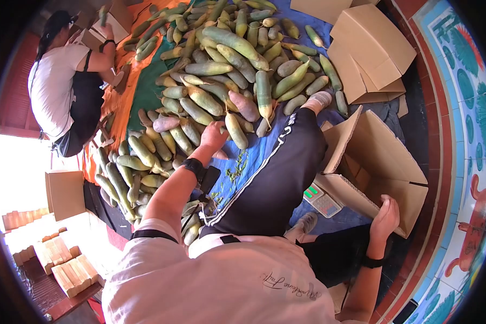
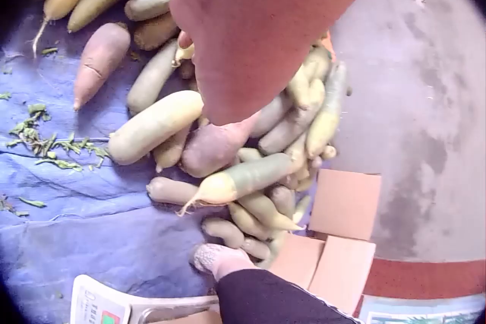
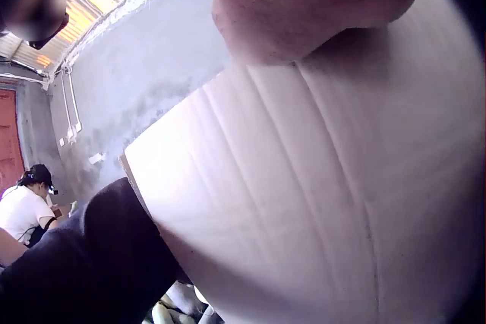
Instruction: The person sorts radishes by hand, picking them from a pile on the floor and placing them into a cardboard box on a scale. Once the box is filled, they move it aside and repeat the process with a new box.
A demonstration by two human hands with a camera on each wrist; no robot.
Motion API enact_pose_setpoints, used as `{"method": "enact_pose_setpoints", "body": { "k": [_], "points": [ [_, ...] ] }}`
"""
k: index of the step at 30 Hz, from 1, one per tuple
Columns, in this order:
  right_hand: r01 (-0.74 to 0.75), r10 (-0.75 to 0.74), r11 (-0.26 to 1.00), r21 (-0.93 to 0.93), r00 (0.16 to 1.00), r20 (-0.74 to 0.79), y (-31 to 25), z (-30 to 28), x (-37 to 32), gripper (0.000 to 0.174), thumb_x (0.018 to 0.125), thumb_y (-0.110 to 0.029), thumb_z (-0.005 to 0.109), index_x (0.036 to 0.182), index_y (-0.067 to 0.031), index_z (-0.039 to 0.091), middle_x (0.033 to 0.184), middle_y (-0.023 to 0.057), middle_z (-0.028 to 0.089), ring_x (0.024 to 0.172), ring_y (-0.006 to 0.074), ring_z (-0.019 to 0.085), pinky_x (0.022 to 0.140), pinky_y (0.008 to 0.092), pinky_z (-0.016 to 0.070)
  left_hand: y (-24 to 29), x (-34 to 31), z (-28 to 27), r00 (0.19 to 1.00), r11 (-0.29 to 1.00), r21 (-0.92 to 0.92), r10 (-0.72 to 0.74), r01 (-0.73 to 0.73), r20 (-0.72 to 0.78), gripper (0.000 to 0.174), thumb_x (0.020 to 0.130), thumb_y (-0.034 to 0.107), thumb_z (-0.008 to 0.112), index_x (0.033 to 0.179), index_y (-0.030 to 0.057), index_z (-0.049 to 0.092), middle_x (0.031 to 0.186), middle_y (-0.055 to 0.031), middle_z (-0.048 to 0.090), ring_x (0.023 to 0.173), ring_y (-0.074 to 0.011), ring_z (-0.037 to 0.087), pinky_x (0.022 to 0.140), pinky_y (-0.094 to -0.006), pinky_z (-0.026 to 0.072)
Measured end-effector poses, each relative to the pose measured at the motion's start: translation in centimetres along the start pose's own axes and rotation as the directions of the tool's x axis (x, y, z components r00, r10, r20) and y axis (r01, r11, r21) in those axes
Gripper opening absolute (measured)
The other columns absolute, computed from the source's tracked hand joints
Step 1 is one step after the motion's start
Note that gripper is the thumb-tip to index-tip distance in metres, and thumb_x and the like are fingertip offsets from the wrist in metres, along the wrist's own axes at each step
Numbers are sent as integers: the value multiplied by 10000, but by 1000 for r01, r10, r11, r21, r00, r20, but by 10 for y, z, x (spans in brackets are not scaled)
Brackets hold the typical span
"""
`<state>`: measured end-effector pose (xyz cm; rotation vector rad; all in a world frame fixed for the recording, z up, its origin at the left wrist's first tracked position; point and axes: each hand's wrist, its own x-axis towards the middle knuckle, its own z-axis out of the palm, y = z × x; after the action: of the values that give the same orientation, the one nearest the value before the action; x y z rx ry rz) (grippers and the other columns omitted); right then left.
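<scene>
My left hand [image 1: 215,139] reaches down into a heap of green radishes [image 1: 200,100], beside a pale one [image 1: 235,131]. In the left wrist view my left hand [image 2: 250,35] hides most of its own fingertips; a small yellowish radish tip [image 2: 182,53] shows right at them. I cannot tell whether the fingers close round it. Some radishes are pinkish, such as one [image 2: 103,60] on the blue sheet. My right hand [image 1: 384,218] grips the near edge of an open cardboard box [image 1: 356,194] beside my leg. The right wrist view shows that hand over the cardboard wall [image 3: 288,187].
A scale [image 1: 324,202] with a lit green display sits between my leg and the box. Another carton [image 1: 370,48] stands beyond. Leaf scraps [image 1: 235,171] litter the blue sheet [image 1: 256,156]. Another person [image 1: 65,81] crouches at the far left, holding a radish.
</scene>
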<state>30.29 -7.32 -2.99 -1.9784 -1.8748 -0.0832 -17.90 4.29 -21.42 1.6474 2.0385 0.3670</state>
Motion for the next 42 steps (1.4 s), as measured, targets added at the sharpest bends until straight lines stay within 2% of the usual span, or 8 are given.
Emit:
{"method": "enact_pose_setpoints", "body": {
  "k": [5, 15, 20, 31, 33, 34, 35, 42],
  "points": [
    [-12, 12, 1000, 22, 1000, 1, 1, 1, 1, 232, 905, -123, 381, 904, -16, 586, 813, 138, 585, 759, 302, 563, 701, 376, 436, -25, 26, 39, 956, 979, 94, -197, 180, 219, 556, 734, 270, 592, 1257, 122, 475, 1230, -180, 496, 1145, -318, 479, 959, -377, 401],
    [-72, 69, 995, 71, 997, 39, -9, -4, 6, 317, 925, -218, 347, 886, -10, 583, 769, 147, 571, 721, 309, 554, 664, 378, 428, -6, 80, 52, 943, 914, 395, -205, 89, 261, 561, 775, 151, 521, 1322, 190, 401, 1331, -104, 410, 1212, -286, 418, 956, -431, 375],
    [-84, 82, 996, 36, 995, 60, -11, -6, 9, 336, 920, -240, 333, 884, -17, 582, 755, 139, 565, 705, 307, 542, 661, 379, 419, -14, 100, 64, 891, 855, 476, -364, 205, 270, 501, 873, 158, 403, 1365, 229, 344, 1244, -100, 526, 1173, -252, 480, 933, -409, 384],
    [-74, 71, 996, 53, 996, 54, -14, -7, 8, 314, 920, -214, 334, 881, -22, 579, 752, 125, 557, 717, 300, 537, 672, 377, 411, -27, 72, 46, 945, 668, 734, -146, -123, 291, 216, 833, 170, 547, 1043, 119, 556, 947, -60, 666, 891, -248, 642, 804, -422, 420],
    [-66, 64, 996, 56, 997, 38, -13, -7, 7, 309, 922, -211, 337, 878, -23, 579, 753, 125, 557, 717, 299, 536, 671, 378, 412, -39, 60, 49, 952, 683, 725, -153, -92, 265, 241, 825, 184, 564, 1056, 115, 552, 942, -62, 667, 901, -240, 641, 796, -412, 421],
    [-59, 58, 997, 51, 998, 26, -13, -6, 6, 305, 924, -209, 340, 875, -24, 578, 754, 124, 556, 716, 297, 536, 670, 378, 412, -49, 53, 53, 949, 882, 376, -314, 284, 18, 239, 824, 203, 572, 1051, 130, 556, 933, -46, 669, 892, -224, 645, 781, -402, 427],
    [-58, 57, 997, 54, 998, 21, -12, -6, 5, 305, 924, -209, 340, 875, -24, 578, 754, 124, 556, 716, 297, 536, 670, 378, 412, -60, 46, 53, 936, 662, 748, -230, -50, 266, 242, 819, 230, 586, 1044, 142, 577, 960, -61, 667, 895, -212, 646, 748, -393, 437],
    [3, -2, 999, 41, 1000, -25, -9, -5, 1, 300, 927, -216, 354, 877, -32, 585, 765, 122, 566, 721, 302, 538, 668, 387, 412, -77, -19, 65, 880, 704, 708, -367, 51, 301, 232, 795, 257, 601, 989, 148, 669, 1009, -33, 664, 930, -189, 643, 709, -325, 508]
  ]
}}
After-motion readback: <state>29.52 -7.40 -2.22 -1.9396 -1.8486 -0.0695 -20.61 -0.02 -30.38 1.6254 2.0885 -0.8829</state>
